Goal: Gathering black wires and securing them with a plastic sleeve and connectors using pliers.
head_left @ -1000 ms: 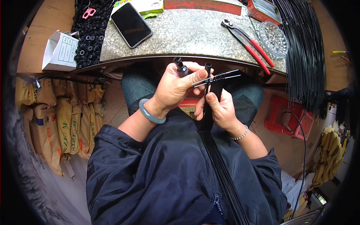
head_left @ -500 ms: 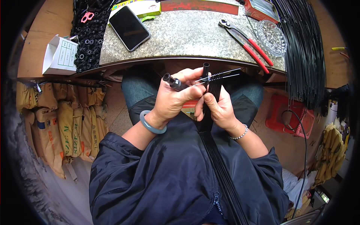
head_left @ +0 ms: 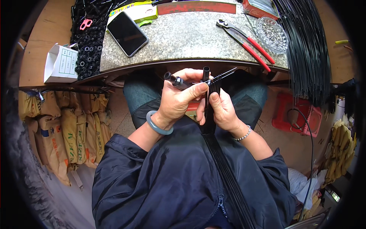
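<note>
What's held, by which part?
Left hand: thin rods toward their left ends, black tube behind its open end. Right hand: black strand bundle near its upper end.

1. Brown sack: large orange lettering, with a blue mark higher up.
2. Tan sack beside it: green letters running lengthwise.
3. White carton on the desk: green ruled frame, print too small to read.
4. Yellow-and-white box: small coloured squares.
5. Red box: pale markings, illegible.

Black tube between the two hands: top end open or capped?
Open. The black tube shows a dark hollow inside its top rim.
</note>
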A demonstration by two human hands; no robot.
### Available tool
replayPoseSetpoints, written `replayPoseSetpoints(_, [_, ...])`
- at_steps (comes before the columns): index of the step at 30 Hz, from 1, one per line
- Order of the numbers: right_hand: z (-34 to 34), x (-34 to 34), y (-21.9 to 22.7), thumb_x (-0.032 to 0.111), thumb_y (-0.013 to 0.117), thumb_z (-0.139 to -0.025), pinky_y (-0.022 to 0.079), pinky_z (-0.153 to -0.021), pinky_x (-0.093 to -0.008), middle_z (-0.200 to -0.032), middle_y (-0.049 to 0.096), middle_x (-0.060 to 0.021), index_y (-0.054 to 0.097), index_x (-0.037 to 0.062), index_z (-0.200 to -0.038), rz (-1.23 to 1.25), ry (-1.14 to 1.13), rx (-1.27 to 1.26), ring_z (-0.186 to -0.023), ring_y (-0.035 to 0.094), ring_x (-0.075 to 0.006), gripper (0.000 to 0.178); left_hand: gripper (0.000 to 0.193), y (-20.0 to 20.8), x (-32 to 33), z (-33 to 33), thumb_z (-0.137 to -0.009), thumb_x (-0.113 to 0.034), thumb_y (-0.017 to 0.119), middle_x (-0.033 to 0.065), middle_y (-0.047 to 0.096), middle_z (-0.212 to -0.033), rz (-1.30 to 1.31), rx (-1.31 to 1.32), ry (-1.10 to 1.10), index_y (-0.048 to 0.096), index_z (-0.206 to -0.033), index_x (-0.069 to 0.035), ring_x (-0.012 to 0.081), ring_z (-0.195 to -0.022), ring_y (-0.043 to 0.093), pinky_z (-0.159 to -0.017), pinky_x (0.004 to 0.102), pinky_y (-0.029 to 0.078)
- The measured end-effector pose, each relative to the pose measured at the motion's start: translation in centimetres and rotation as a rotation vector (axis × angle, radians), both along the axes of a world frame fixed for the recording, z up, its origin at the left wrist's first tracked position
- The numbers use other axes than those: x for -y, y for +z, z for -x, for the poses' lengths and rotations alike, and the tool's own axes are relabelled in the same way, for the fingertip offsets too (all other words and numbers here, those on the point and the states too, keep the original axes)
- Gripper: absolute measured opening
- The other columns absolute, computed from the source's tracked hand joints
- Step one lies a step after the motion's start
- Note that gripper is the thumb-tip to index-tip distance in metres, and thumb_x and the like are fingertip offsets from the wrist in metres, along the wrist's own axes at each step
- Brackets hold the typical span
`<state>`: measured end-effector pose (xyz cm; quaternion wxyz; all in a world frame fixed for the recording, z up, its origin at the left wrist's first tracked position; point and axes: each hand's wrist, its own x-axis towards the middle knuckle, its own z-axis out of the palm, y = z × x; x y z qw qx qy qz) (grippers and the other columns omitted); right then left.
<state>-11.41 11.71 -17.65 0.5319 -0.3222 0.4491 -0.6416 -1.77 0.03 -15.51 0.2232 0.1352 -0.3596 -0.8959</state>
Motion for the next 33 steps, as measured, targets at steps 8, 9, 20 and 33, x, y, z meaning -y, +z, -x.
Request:
replayPoseSetpoints(8, [-0.1,0.0,0.1,0.045,0.037,-0.095,0.045,-0.049,-0.0214,-0.062,0.059,-0.0103,0.042,0.0024,-0.102,-0.008,-0.010,-0.022,-0.047,0.055,-0.0128,0.043,0.021,-1.1,0.1,0.2,-0.085,-0.002,0.062,0.0137,0.062,-0.077,0.075,0.030,0.091,0.055,-0.103,0.006,0.0181,-0.040,0.055,-0.036,0.0287,0.047])
replayPoseSetpoints(9, [-0.1,0.0,0.0,0.045,0.037,-0.095,0.045,-0.049,-0.0214,-0.062,0.059,-0.0103,0.042,0.0024,-0.102,-0.007,-0.013,-0.020,-0.047,0.055,-0.0128,0.043,0.021,-0.7,0.1,0.2,-0.085,-0.002,0.062,0.0136,0.061,-0.076,0.031,-0.004,0.031,0.055,-0.103,0.006,0.0187,-0.041,0.055,-0.037,0.0287,0.047])
replayPoseSetpoints(20, [0.2,0.0,-0.5,0.051,0.034,-0.094,0.045,-0.045,-0.0217,-0.060,0.058,-0.0113,0.043,0.0023,-0.102,-0.052,0.010,0.000,-0.044,0.054,-0.0140,0.050,0.027,-1.2,1.3,0.6,-0.082,-0.008,0.068,0.0040,0.062,-0.079,-0.027,0.070,-0.114,0.058,-0.106,0.002,0.0062,-0.064,0.052,-0.058,0.0188,0.045])
replayPoseSetpoints(33, [0.4,0.1,-0.1,0.056,0.029,-0.093,0.042,-0.044,-0.0195,-0.059,0.057,-0.0095,0.047,-0.0009,-0.107,0.003,0.081,0.049,-0.044,0.053,-0.0104,0.061,0.018,-1.2,1.4,0.3,-0.083,-0.009,0.068,0.0050,0.064,-0.082,0.052,0.052,-0.172,0.062,-0.098,0.000,0.0067,-0.062,0.053,-0.056,0.0202,0.044])
